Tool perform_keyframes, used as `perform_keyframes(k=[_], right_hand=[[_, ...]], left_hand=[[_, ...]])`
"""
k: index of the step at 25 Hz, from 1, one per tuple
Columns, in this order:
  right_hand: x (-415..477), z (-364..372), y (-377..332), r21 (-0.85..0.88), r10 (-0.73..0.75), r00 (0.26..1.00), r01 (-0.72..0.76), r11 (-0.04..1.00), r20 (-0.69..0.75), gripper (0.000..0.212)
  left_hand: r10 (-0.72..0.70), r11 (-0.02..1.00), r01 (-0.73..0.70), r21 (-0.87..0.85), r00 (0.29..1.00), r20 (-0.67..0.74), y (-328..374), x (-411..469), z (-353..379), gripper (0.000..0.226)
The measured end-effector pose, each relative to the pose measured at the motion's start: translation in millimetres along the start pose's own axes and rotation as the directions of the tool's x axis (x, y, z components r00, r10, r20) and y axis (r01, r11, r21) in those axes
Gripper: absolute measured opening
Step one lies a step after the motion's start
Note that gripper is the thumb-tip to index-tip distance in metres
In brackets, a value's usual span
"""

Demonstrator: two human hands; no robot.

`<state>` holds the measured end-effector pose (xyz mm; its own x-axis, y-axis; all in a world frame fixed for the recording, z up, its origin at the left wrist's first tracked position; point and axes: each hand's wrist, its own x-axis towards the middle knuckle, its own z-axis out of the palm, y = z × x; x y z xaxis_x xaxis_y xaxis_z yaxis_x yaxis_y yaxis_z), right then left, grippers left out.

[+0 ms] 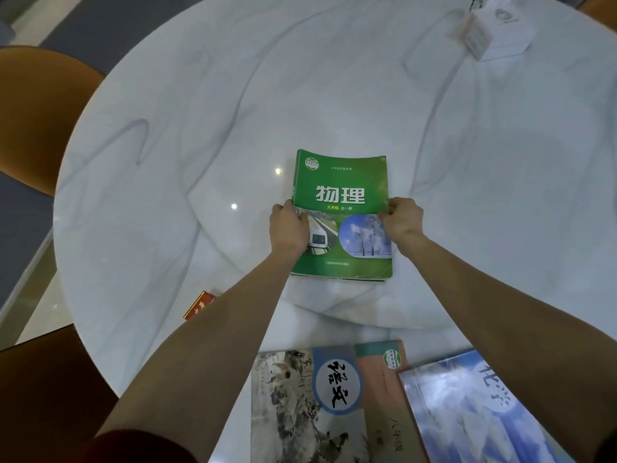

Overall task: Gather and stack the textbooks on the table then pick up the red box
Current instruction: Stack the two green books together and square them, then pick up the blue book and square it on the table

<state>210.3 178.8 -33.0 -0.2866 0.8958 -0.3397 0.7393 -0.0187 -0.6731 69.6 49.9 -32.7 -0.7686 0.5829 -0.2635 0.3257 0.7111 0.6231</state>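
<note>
- A green physics textbook [342, 195] lies flat and face up near the middle of a round white marble table [167, 145]; every place below is given relative to this book.
- The left hand [288, 230] grips the book's left edge about halfway along, its fingers curled around the spine side and its palm over the train picture on the cover.
- The right hand [402, 222] pinches the book's right edge at the same height, thumb on the cover and the other fingers tucked under.
- Both bare forearms reach to the book from the near edge of the table; a dark red sleeve [140, 446] shows on the left arm, well below and left of the book.
- The red box [199, 305] lies on the table below and to the left of the book, apart from it and partly hidden behind the left forearm.
- A Chinese language textbook [320, 402], with an ink painting and a blue-ringed oval on its cover, lies well below the book at the near edge.
- A blue chemistry textbook [474, 412] lies below and right of the green book, overlapping the right side of the language textbook.
- A white tissue box [490, 28] stands far above and to the right, near the far rim.
- An orange-brown chair [36, 111] stands off to the left, outside the table's edge.
</note>
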Motion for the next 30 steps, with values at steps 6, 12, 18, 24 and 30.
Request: perform_keyframes(k=[6, 12, 18, 24, 30], right_hand=[[4, 6, 6, -0.135, 0.066, 0.997, -0.062, 0.989, 0.026, 0.020], [4, 5, 6, -0.126, 0.078, 0.997, -0.075, 0.989, 0.019, 0.024], [-10, -12, 5, -0.204, 0.030, 0.998, -0.018, 0.979, 0.052, 0.031], [-47, -40, 18, -0.500, -0.157, 0.986, 0.167, 0.850, 0.062, 0.037], [-91, -73, 55, -0.644, -0.246, 0.969, 0.199, 0.738, 0.018, 0.036]], left_hand=[[-0.021, 0.981, 0.007, 0.193, 0.997, 0.069, -8, 6, 3, 0.033], [-0.013, 0.973, -0.009, 0.233, 0.996, 0.093, -8, 7, 4, 0.034], [0.068, 0.939, -0.090, 0.332, 0.995, 0.079, 2, 2, -10, 0.033], [0.348, 0.803, -0.395, 0.446, 0.918, 0.187, 34, -31, -11, 0.032], [0.514, 0.641, -0.609, 0.467, 0.793, 0.327, 70, -80, 10, 0.033]])
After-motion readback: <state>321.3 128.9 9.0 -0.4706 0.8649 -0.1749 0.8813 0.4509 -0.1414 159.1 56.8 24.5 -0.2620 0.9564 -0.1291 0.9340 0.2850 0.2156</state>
